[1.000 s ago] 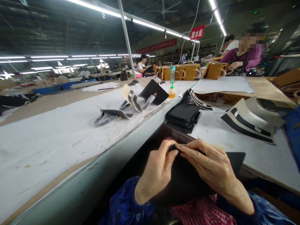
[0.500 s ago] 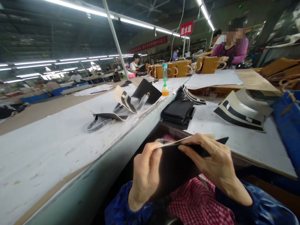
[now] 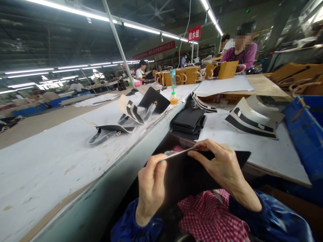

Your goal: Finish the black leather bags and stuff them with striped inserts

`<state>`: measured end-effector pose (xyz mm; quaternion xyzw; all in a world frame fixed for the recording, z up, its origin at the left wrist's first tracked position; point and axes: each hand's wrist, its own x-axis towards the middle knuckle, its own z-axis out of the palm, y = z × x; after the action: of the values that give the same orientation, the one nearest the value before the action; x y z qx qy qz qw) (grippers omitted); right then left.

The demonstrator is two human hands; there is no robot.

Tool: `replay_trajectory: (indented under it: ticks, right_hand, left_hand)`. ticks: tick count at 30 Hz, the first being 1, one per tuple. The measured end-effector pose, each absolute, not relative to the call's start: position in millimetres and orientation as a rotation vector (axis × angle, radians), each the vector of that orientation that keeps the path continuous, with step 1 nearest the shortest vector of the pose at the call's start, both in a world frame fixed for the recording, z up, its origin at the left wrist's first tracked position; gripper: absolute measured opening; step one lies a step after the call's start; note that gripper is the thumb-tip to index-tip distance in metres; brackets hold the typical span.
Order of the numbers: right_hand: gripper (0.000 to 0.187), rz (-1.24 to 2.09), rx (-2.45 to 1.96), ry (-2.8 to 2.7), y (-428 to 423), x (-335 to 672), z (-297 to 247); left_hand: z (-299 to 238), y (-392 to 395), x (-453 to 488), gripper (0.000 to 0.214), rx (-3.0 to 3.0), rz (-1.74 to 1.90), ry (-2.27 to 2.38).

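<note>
1. Right now the left hand (image 3: 150, 188) is gripping the near-left edge of a black leather panel (image 3: 186, 174), thumb up along its face, fingers closed on it from behind.
2. The right hand (image 3: 222, 168) is clamping the same panel at its top edge, fingertips pinching over the pale edge line.
3. The panel is sitting between both hands, held just above the lap, over the red checked fabric (image 3: 212, 215), tilted with its far corner poking out past the right hand towards the white worktable (image 3: 264, 151).
4. Handling, as a judgement: it is looking thin, light and semi-stiff, flexing a little but holding its shape; the surface is looking smooth, so possibly a bit slippery. Pinching at the edges or corners, as both hands are doing, is looking like the sensible hold; a grip in the middle would be risking a crease.
5. Ahead of the hands a stack of black pieces (image 3: 189, 121) is lying on the table.
6. Ahead and to the right of the right hand, striped cream-and-black panels (image 3: 252, 121) are lying fanned.
7. Well ahead and left of the left hand, on the long belt (image 3: 50, 161), partly made bag parts (image 3: 131, 114) and a small glue bottle (image 3: 173, 97) are sitting.
8. Far off, another person in purple (image 3: 242, 53) is working beside tan bags (image 3: 186, 74).
</note>
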<state>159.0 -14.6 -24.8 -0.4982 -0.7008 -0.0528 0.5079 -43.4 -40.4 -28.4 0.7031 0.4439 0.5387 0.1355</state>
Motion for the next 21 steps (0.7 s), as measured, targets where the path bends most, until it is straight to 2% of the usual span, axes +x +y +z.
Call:
replay_trajectory:
  ticks: [9, 15, 21]
  right_hand:
    - [0.009, 0.058, -1.145, -1.765, -11.5, 162.9, -20.1]
    - [0.023, -0.028, -1.088, -1.979, -12.8, 166.5, -18.1]
    - [0.027, -0.175, -1.172, -2.042, -2.5, 163.0, -29.2]
  left_hand:
    - [-23.6, -44.0, -52.9, 0.022, 2.142, 1.659, 1.231]
    - [-21.0, -46.0, -53.7, 0.024, 2.261, 1.570, 1.242]
    - [-15.7, -33.0, -64.1, 0.017, 2.351, 1.318, 1.376]
